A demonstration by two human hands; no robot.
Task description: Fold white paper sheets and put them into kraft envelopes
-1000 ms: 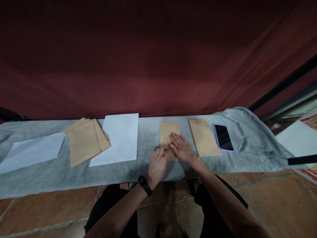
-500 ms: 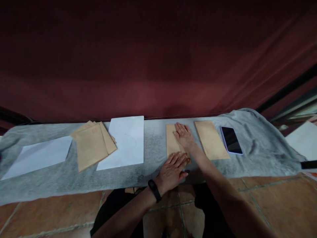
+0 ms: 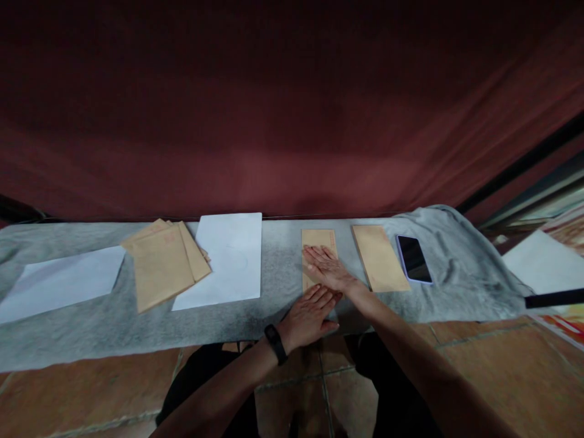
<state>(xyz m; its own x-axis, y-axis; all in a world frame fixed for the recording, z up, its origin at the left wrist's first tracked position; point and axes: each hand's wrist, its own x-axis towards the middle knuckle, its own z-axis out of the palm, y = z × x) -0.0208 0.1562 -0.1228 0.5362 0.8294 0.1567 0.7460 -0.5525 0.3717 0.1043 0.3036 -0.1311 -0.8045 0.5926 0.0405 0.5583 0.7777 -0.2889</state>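
Observation:
A brown paper envelope [image 3: 325,236] lies flat on the grey cloth in front of me, with small red print near its top right corner. My right hand [image 3: 327,267] rests palm down across its middle, fingers stretched toward the left. Over the envelope's near end lies my left hand [image 3: 309,316], flat with the fingers extended and a black band on the wrist. The fingertips of my left hand come close to the heel of my right hand. Both hands cover the lower part of the envelope.
To the right lie a stack of brown envelopes [image 3: 381,258] and a phone [image 3: 414,260]. On the left, several fanned envelopes [image 3: 164,267] overlap a white sheet [image 3: 232,261]; another white sheet [image 3: 64,280] lies farther left. Behind the grey cloth [image 3: 283,243] hangs a dark red curtain [image 3: 274,170].
My right hand has slid nearer and a little left along the envelope, uncovering its top right corner and the red print. My left hand stays at the near end.

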